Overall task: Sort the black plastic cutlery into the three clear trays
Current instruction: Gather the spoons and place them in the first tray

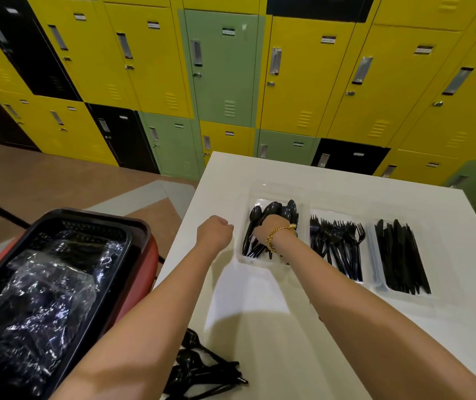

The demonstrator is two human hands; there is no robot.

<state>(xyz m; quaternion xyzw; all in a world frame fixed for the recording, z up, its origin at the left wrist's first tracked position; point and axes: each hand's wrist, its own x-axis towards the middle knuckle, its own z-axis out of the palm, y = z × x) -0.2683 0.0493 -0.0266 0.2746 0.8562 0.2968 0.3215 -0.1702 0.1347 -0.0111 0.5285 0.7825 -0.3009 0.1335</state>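
Three clear trays stand in a row on the white table (pixel 274 327). The left tray (pixel 255 262) holds black spoons (pixel 271 209), the middle tray (pixel 316 212) black forks (pixel 338 246), and the right tray (pixel 377 285) black knives (pixel 401 255). My right hand (pixel 270 228), with a gold bracelet at the wrist, reaches into the left tray and grips a bunch of spoons; its fingers are hidden among them. My left hand (pixel 215 230) is curled in a fist just left of that tray, with nothing visible in it. A pile of loose black spoons (pixel 202 368) lies at the table's near edge.
A black basket (pixel 92 223) with crumpled clear plastic wrap (pixel 43 298) sits on a red stand (pixel 147 267) left of the table. Yellow, green and black lockers (pixel 225 67) line the wall behind. The table's left edge runs beside the stand.
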